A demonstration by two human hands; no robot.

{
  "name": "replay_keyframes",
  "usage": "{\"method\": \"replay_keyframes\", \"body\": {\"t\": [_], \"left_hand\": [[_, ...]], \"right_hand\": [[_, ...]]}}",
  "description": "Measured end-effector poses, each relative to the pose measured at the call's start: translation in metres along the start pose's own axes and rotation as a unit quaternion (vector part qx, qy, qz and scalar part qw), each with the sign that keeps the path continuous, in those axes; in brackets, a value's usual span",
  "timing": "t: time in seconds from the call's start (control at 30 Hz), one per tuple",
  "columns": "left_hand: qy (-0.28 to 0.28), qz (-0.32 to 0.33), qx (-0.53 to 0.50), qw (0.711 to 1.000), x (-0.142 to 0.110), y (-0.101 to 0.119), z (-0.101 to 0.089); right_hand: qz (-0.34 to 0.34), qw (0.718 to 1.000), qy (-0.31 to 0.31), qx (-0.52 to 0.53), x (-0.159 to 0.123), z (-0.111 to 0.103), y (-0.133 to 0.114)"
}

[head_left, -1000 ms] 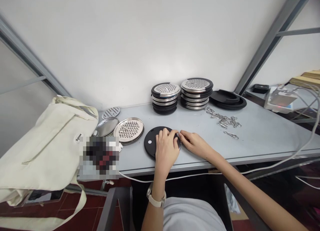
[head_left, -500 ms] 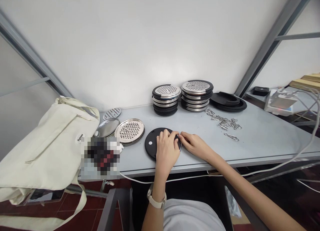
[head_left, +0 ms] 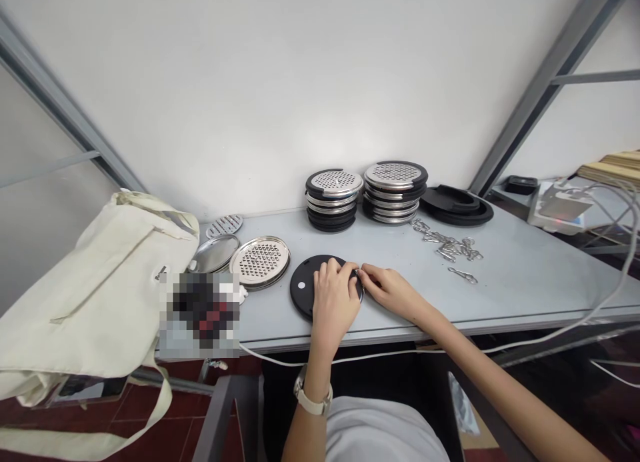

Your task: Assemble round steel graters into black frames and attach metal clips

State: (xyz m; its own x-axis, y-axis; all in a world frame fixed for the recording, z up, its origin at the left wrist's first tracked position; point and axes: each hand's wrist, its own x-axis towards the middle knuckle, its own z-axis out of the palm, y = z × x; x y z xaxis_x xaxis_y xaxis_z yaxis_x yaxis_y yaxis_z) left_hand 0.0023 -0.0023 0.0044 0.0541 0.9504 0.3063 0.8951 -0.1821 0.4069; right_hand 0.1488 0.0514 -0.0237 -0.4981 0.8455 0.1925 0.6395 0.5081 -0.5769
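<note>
A black round disc [head_left: 301, 299] with a small white dot lies on the table before me. Over its right half rests my left hand [head_left: 334, 294], fingers bent and pressed together, holding the disc down. My right hand [head_left: 391, 291] is closed in a pinch at the disc's right rim, close to the left fingertips. A bit of shiny metal shows there, but the fingers hide what it is. To the left are a round metal grater plate [head_left: 261, 261], a plain metal plate [head_left: 216, 252] and a smaller slotted plate [head_left: 225, 226].
Behind stand two stacks of round graters, a left stack [head_left: 333, 209] and a right stack [head_left: 395, 195]. Black rings [head_left: 457, 212] lie beside them. Several metal snap hooks [head_left: 450, 243] are scattered at right. A cream bag [head_left: 95, 295] and a white cable [head_left: 400, 353] edge the table.
Both hands stay in place on the disc, with hardly any visible finger movement. The view has shifted very slightly.
</note>
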Motion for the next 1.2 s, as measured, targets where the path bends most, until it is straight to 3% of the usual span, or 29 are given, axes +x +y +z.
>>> {"method": "replay_keyframes", "body": {"t": [1.2], "left_hand": [[0.007, -0.003, 0.003, 1.0, -0.0018, 0.0007, 0.001]], "right_hand": [[-0.009, 1.0, 0.005, 0.005, 0.0002, -0.0017, -0.0012]]}}
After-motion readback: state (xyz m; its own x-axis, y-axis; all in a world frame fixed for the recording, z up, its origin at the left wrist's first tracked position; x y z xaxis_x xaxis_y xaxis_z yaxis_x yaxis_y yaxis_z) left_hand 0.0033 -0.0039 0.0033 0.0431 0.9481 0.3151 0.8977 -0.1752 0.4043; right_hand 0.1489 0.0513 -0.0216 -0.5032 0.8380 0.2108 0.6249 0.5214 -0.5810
